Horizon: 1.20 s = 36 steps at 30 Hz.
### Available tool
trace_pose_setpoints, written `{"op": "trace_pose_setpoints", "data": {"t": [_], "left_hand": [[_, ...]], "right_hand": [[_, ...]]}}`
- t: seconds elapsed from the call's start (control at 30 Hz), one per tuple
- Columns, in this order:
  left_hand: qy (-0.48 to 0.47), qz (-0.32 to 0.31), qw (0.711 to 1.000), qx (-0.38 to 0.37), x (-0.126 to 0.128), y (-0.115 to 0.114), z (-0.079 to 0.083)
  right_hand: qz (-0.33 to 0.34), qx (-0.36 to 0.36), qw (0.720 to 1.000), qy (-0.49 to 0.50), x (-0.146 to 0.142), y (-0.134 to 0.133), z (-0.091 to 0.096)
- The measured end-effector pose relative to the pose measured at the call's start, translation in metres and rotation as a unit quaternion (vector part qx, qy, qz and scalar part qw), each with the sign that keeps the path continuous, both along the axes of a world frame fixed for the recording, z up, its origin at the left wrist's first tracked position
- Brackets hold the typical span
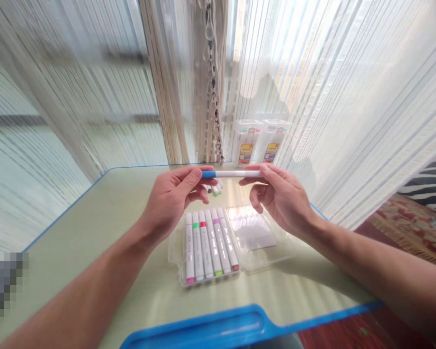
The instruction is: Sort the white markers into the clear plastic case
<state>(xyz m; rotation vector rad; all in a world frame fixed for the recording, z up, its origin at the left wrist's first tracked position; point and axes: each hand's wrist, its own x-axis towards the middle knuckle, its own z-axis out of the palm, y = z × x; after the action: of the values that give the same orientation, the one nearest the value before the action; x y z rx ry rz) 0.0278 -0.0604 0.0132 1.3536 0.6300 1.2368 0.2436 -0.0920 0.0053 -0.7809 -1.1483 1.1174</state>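
A white marker with a blue cap (236, 174) is held level above the table between both hands. My left hand (174, 198) pinches its blue end between thumb and fingers. At the other end, the thumb and fingers of my right hand (281, 196) grip the white barrel. Below them lies an open clear plastic case (183, 281) with several white markers (210, 245) side by side in its left half. Its clear lid (254, 264) is folded out to the right, with a white card (252, 232) in it. A few more markers (215, 190) lie behind, partly hidden by my left fingers.
Two clear plastic cases with labels (245, 150) stand at the table's back edge. The pale green table (138, 291) has a blue rim and a blue tray ledge (203, 329) in front. String curtains (112, 87) hang behind, with a beaded strand (214, 92).
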Motion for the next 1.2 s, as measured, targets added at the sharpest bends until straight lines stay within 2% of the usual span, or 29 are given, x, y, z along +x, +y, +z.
{"op": "trace_pose_setpoints", "data": {"t": [0.33, 0.67, 0.9, 1.2], "left_hand": [[0.006, 0.052, 0.999, -0.002, 0.001, 0.001, 0.001], [0.010, 0.082, 0.997, 0.014, 0.000, 0.003, 0.000], [0.075, 0.102, 0.989, 0.078, 0.000, 0.000, 0.001], [0.188, 0.077, 0.972, 0.120, 0.000, -0.009, 0.002]], "right_hand": [[-0.034, 0.026, 0.999, -0.013, 0.001, 0.003, -0.002], [-0.020, 0.039, 0.999, -0.021, 0.001, -0.001, -0.001], [-0.024, 0.068, 0.996, -0.054, 0.002, 0.002, -0.007], [-0.019, 0.061, 0.991, -0.119, 0.000, -0.003, -0.008]]}}
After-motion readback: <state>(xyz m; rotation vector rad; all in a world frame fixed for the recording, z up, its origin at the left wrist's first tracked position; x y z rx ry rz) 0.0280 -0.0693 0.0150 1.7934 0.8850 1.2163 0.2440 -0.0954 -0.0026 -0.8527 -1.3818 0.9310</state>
